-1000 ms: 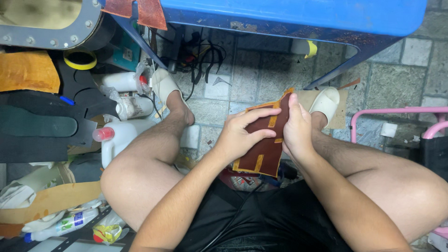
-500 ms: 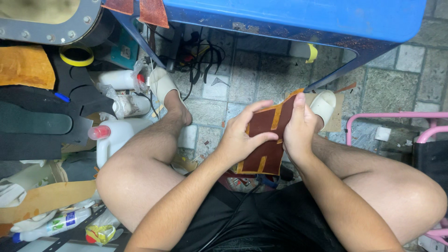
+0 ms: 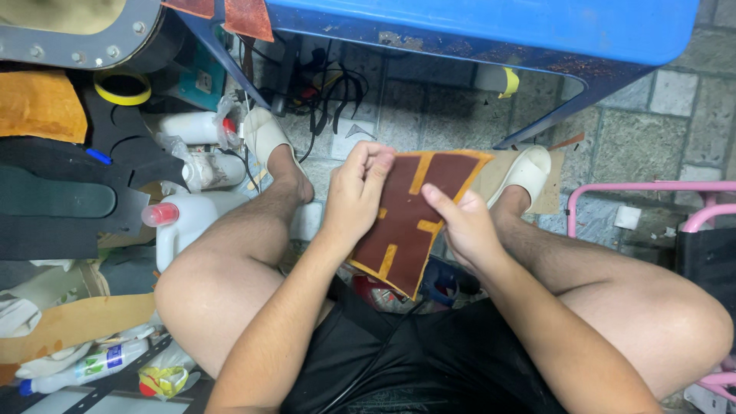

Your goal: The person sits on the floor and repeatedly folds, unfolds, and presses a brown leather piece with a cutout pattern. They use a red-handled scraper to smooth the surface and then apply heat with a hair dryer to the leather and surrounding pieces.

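Brown leather piece [image 3: 410, 218] between both hands: left hand [image 3: 354, 195] grip pinching top-left edge, right hand [image 3: 464, 226] grip pinching right edge.

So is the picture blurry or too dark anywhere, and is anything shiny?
Head view: sharp and evenly lit on the brown leather piece with orange edges between the left hand and right hand; soft glare on the blue plastic table top; darker shadow beneath it around the black cables; edges look slightly stretched.
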